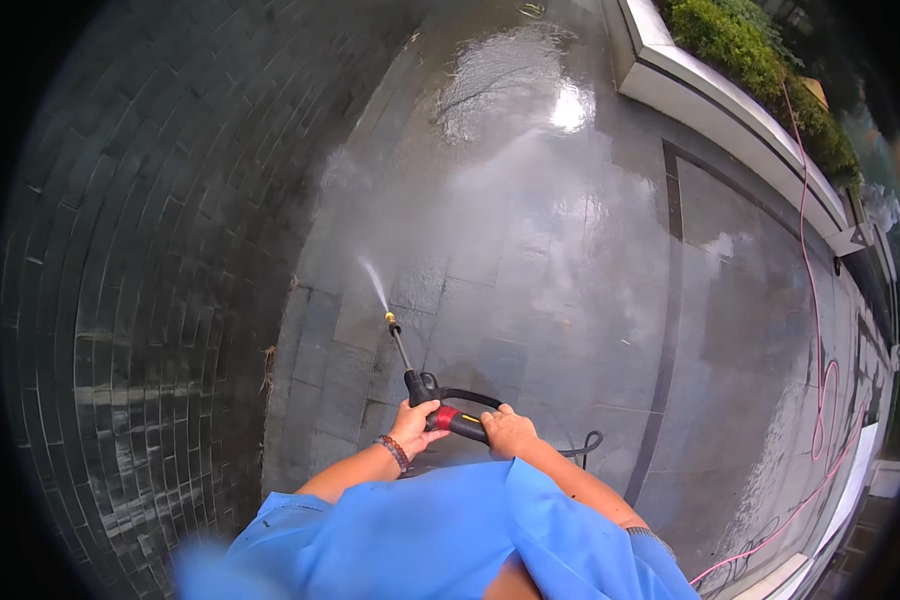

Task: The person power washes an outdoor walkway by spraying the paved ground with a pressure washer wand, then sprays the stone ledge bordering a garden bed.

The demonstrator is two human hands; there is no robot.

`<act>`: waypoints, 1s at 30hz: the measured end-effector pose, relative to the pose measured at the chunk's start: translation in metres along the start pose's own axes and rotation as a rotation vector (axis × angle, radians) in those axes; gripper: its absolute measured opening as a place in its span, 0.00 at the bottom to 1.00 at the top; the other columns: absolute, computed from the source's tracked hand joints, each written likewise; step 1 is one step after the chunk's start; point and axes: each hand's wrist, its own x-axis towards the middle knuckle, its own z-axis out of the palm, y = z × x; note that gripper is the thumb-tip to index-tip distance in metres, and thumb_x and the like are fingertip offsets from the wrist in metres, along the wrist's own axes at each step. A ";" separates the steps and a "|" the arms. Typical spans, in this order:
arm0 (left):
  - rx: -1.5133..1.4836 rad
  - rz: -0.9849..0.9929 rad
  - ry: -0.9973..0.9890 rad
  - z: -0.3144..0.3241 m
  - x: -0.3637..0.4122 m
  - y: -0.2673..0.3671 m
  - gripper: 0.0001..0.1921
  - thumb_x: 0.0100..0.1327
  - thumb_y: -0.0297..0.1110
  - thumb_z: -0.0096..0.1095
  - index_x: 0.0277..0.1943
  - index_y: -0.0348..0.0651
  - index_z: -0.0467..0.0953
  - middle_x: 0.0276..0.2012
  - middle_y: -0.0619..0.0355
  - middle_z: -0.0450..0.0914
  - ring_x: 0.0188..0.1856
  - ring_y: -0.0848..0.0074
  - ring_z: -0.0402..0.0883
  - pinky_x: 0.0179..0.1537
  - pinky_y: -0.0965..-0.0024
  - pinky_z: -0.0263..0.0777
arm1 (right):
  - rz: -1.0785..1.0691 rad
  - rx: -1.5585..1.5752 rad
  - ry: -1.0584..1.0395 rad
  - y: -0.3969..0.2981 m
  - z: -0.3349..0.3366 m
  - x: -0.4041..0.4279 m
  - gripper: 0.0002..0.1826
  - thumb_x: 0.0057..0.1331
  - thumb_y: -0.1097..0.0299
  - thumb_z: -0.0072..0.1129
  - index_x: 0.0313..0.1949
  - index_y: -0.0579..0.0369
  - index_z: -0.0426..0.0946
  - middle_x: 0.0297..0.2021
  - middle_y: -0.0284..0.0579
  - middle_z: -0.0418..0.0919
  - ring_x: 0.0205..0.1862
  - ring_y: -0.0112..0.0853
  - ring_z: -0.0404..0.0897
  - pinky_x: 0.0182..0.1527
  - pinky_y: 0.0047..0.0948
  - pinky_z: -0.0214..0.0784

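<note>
A black pressure washer gun (pixel 461 424) with a red band is held low in front of my blue shirt. My left hand (pixel 414 429) grips its front part, near the start of the metal lance (pixel 400 346). Around the rear handle, my right hand (pixel 508 430) is closed; the trigger itself I cannot make out. From the brass nozzle (pixel 390 318) a white water jet (pixel 375 285) shoots forward and slightly left. It strikes toward the wet stone paving (pixel 465 322), where mist hangs. A black hose (pixel 586 444) trails out behind my right hand.
Dark brick-patterned wall or paving (pixel 157 262) fills the left side. On the right runs a pale raised planter edge (pixel 727 112) with green shrubs (pixel 727 37) above it. A pink hose (pixel 816 315) loops along the right and across the paving. Sky reflects off standing water.
</note>
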 end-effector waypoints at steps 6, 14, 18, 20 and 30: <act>0.044 0.027 -0.049 -0.004 0.042 0.082 0.21 0.57 0.26 0.59 0.52 0.46 0.61 0.47 0.54 0.68 0.45 0.61 0.75 0.41 0.44 0.74 | 0.069 -0.017 0.113 -0.039 -0.054 0.046 0.18 0.51 0.70 0.57 0.42 0.59 0.69 0.43 0.47 0.76 0.53 0.40 0.69 0.50 0.37 0.69; 0.284 0.004 -0.396 0.049 0.072 0.159 0.23 0.55 0.30 0.62 0.52 0.45 0.63 0.48 0.54 0.67 0.48 0.64 0.73 0.42 0.49 0.76 | 0.347 -0.038 0.179 -0.061 -0.115 0.051 0.20 0.50 0.69 0.59 0.43 0.62 0.69 0.41 0.51 0.77 0.52 0.42 0.71 0.49 0.37 0.70; 0.208 0.120 -0.223 -0.005 0.051 0.186 0.20 0.55 0.30 0.61 0.50 0.43 0.63 0.41 0.55 0.71 0.41 0.68 0.77 0.36 0.53 0.79 | 0.105 -0.071 0.211 -0.076 -0.116 0.091 0.18 0.51 0.71 0.59 0.42 0.61 0.70 0.42 0.53 0.77 0.51 0.43 0.72 0.48 0.36 0.71; 0.101 0.185 -0.064 -0.036 0.040 0.191 0.18 0.55 0.29 0.61 0.48 0.44 0.63 0.40 0.56 0.71 0.41 0.69 0.76 0.35 0.54 0.79 | -0.006 -0.108 0.160 -0.093 -0.122 0.116 0.18 0.53 0.71 0.58 0.45 0.60 0.69 0.44 0.49 0.76 0.52 0.41 0.71 0.49 0.36 0.71; 0.263 0.124 -0.215 0.045 0.111 0.240 0.22 0.55 0.30 0.62 0.51 0.43 0.63 0.43 0.54 0.72 0.40 0.66 0.77 0.34 0.55 0.79 | 0.235 -0.031 0.142 -0.055 -0.176 0.132 0.23 0.51 0.65 0.60 0.45 0.61 0.68 0.44 0.49 0.77 0.51 0.41 0.73 0.50 0.38 0.69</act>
